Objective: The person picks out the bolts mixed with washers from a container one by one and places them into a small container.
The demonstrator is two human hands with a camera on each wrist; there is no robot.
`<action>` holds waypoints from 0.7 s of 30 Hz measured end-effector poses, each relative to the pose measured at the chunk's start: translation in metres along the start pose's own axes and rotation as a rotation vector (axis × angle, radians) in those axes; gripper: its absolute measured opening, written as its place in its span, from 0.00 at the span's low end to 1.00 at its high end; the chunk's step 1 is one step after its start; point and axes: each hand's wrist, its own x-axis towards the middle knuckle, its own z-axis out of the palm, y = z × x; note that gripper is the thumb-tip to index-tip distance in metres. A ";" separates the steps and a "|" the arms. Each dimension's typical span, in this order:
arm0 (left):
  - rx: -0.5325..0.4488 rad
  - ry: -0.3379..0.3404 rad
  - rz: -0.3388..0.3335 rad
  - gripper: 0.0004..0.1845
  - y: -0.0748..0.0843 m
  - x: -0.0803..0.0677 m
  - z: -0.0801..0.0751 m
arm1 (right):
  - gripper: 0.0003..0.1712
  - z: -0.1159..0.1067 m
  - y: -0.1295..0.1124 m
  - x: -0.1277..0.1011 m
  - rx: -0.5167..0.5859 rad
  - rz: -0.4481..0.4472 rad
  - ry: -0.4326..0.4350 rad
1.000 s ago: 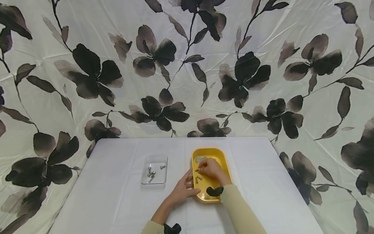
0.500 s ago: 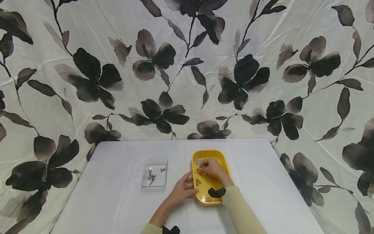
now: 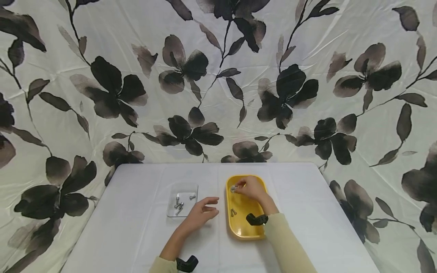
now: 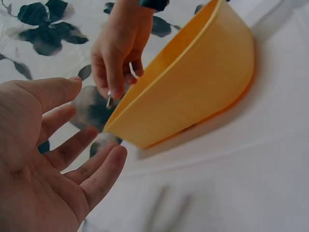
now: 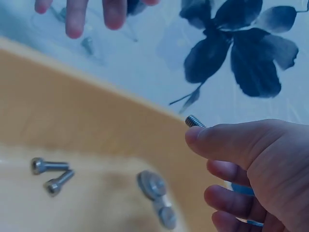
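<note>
My right hand (image 3: 252, 188) is over the far end of the yellow tray (image 3: 243, 227). Between thumb and fingers it pinches a bolt (image 5: 194, 122), whose threaded end pokes out past the thumb. Two socket-head bolts (image 5: 52, 166) lie on the tray floor, and several round washers (image 5: 152, 185) sit near its far end. My left hand (image 3: 199, 215) hovers between the tray and a clear plastic box (image 3: 169, 197), fingers spread and holding nothing, as the left wrist view shows. Several bolts (image 3: 179, 206) lie in that box, partly beside the left fingers.
A white cloth covers the table (image 3: 136, 235). Behind it hangs a floral curtain (image 3: 235, 102). The tray's raised wall (image 4: 193, 92) stands between the two hands.
My left hand has let go of the tray's left side and moved left toward the clear box. My right hand has lifted the bolt slightly up from the tray.
</note>
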 end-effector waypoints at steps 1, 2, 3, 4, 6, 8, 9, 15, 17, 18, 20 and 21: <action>0.008 0.010 0.002 0.26 0.001 -0.001 -0.004 | 0.06 -0.002 -0.003 0.001 -0.001 -0.007 -0.002; 0.015 0.020 0.007 0.25 0.002 -0.002 -0.008 | 0.06 -0.004 -0.005 0.002 -0.012 -0.026 -0.002; 0.029 0.032 0.010 0.24 0.002 -0.004 -0.011 | 0.05 -0.006 -0.007 0.003 -0.024 -0.041 -0.001; 0.037 0.045 0.017 0.24 0.003 -0.005 -0.015 | 0.05 -0.009 -0.010 0.004 -0.028 -0.054 -0.002; 0.042 0.073 0.035 0.22 0.003 -0.007 -0.023 | 0.05 -0.013 -0.017 0.007 -0.037 -0.079 0.000; 0.034 0.101 0.035 0.21 0.002 -0.009 -0.030 | 0.05 -0.016 -0.023 0.008 -0.044 -0.085 0.006; 0.030 0.116 0.032 0.20 0.001 -0.010 -0.034 | 0.05 -0.017 -0.026 0.009 -0.041 -0.086 0.006; 0.008 0.189 0.008 0.19 -0.001 -0.018 -0.052 | 0.05 -0.019 -0.043 0.016 -0.056 -0.083 0.011; 0.013 0.224 0.010 0.19 -0.002 -0.021 -0.058 | 0.05 -0.018 -0.049 0.019 -0.064 -0.087 0.012; 0.027 0.246 0.012 0.19 -0.003 -0.022 -0.062 | 0.05 -0.017 -0.051 0.021 -0.069 -0.094 0.012; 0.061 0.293 0.017 0.19 -0.004 -0.023 -0.069 | 0.05 -0.016 -0.056 0.024 -0.060 -0.102 0.007; 0.073 0.315 0.019 0.19 -0.005 -0.024 -0.073 | 0.05 -0.015 -0.059 0.026 -0.056 -0.107 0.006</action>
